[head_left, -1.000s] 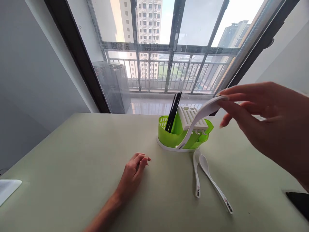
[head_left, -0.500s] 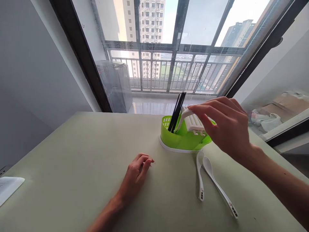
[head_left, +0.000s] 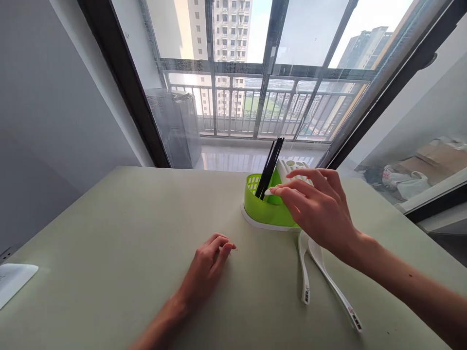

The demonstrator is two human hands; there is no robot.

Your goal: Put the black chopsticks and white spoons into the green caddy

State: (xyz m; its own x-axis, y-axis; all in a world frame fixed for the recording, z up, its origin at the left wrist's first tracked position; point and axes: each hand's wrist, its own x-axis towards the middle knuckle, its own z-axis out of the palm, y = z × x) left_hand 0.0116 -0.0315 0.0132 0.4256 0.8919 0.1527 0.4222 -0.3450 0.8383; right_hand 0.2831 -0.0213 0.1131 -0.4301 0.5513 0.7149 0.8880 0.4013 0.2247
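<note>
A white spoon, mostly hidden, shows its end at the fingertips of my right hand. The thumb and index finger pinch it over the green utensil holder. Black chopsticks lean in the holder's left part, just beside those fingertips. Two more white spoons, a shorter one and a longer one, lie on the table below my right hand, their bowls close together. My left hand rests on the tabletop in front of the holder, its fingers loosely curled with nothing seen in them.
The pale green table ends at a large window. A white object lies at its left edge. Behind my right hand the holder has a white slotted part. Bags and cardboard sit beyond the glass at right.
My right hand has moved down and a little left, lowering the white spoon into the holder so that only its end shows. My left hand stays in place.
</note>
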